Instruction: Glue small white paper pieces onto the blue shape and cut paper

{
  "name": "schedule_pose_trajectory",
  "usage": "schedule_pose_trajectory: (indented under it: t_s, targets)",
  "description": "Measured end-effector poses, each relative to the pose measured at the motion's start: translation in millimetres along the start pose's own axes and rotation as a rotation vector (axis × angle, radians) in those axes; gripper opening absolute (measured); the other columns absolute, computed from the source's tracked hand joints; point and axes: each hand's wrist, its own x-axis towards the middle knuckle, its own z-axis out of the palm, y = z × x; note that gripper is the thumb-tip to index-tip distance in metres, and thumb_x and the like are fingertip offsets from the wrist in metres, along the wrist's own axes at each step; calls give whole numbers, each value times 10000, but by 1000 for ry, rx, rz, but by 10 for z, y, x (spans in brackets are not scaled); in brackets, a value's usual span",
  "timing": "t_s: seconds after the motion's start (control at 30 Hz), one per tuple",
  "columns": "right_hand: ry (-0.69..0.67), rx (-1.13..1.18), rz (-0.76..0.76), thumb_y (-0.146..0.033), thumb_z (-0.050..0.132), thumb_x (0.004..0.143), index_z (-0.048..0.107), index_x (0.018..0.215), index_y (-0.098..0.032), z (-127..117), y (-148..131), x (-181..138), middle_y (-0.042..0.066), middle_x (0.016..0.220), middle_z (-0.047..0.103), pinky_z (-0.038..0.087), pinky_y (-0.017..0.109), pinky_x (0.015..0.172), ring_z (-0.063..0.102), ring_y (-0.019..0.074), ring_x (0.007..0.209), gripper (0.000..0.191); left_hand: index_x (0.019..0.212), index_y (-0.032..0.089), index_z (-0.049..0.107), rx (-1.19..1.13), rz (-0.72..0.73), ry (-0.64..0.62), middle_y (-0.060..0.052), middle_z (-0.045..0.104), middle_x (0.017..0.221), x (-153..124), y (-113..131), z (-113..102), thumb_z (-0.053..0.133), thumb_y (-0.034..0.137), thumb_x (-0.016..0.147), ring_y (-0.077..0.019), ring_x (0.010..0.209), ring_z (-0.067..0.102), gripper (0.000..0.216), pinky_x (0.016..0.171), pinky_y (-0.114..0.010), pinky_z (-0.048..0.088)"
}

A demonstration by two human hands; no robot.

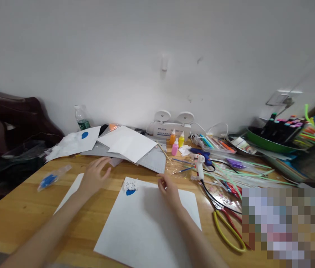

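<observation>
My left hand [94, 178] hovers above the table with thumb and fingers apart, holding nothing that I can see. A narrow white sheet [69, 193] lies partly hidden under that forearm. My right hand [170, 190] is above a large white sheet of paper [143, 227], its fingers loosely bent and nothing visible in them. At that sheet's upper left corner sits a blue patch [131, 192] with a clump of small white bits [130, 185] against it. Left of my left hand lies a clear packet with blue contents [49, 180].
White sheets [129, 143] lie on a grey mat [153, 160] at the back. Another sheet [90, 143] bears a blue circle and white fluff. To the right are paint bottles [175, 147], a white glue gun [199, 167], yellow-and-red-handled scissors [227, 234] and a green pan of markers [271, 143].
</observation>
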Motion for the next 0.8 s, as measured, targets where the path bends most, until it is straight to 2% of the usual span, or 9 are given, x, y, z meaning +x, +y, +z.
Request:
schedule_pose_trajectory:
  t_s: [0.03,0.13,0.23,0.33,0.5,0.63,0.7,0.73,0.8]
  targets:
    - [2,-5,-3,-197,396,761,551,876,-181,2,8,0,4,595,548,388,239,484,473,132,482,193,1146,204,472,4,42,-3,-70,500,1211,139,11,75,372,281,782,-227,1115,438,384,955,-378,299]
    - [14,-13,-9,-198,397,754,566,831,-181,13,36,-3,20,624,577,394,247,495,486,137,494,186,1254,187,373,19,130,-112,-76,390,1322,452,-26,283,365,180,742,-236,1226,309,512,996,-427,206]
    - [25,-9,-9,-191,398,745,569,837,-182,20,53,-1,25,642,595,402,247,504,494,137,502,195,1228,202,412,6,146,-132,-72,483,1246,563,-85,387,366,152,719,-230,1176,383,514,983,-438,211]
    - [21,-4,-6,-189,401,744,577,821,-182,15,54,11,18,621,591,396,242,499,491,134,495,192,1108,207,530,-16,160,-110,-68,574,1130,564,-117,364,386,175,715,-230,1074,471,420,967,-419,240]
    - [9,11,15,-191,415,744,585,811,-179,-4,22,19,26,644,593,393,248,518,498,139,523,183,844,206,647,-75,179,-82,-50,656,931,555,-144,207,421,204,715,-218,965,519,260,945,-390,281]
    - [10,37,29,-198,427,748,587,797,-180,-24,-32,6,23,634,588,385,249,515,491,139,517,168,802,210,647,-156,158,-51,-31,663,889,525,-23,-9,438,268,739,-194,916,549,225,878,-337,368]
    - [24,56,37,-203,432,753,585,798,-174,-45,-62,2,33,652,594,391,255,532,499,144,537,162,800,205,642,-375,70,-50,-29,660,883,496,125,-182,495,277,711,-190,864,574,187,813,-308,417]
    - [36,68,40,-207,433,757,584,803,-169,-59,-77,3,42,677,600,399,261,555,509,148,563,162,809,206,637,-481,-4,-98,-23,661,849,478,215,-281,523,292,698,-184,796,590,180,746,-297,446]
    - [62,88,41,-228,432,772,578,829,-160,-94,-111,12,65,757,608,415,276,624,532,160,653,170,809,193,610,-716,-217,-173,-18,654,719,440,404,-482,585,338,656,-176,652,595,212,599,-279,468]
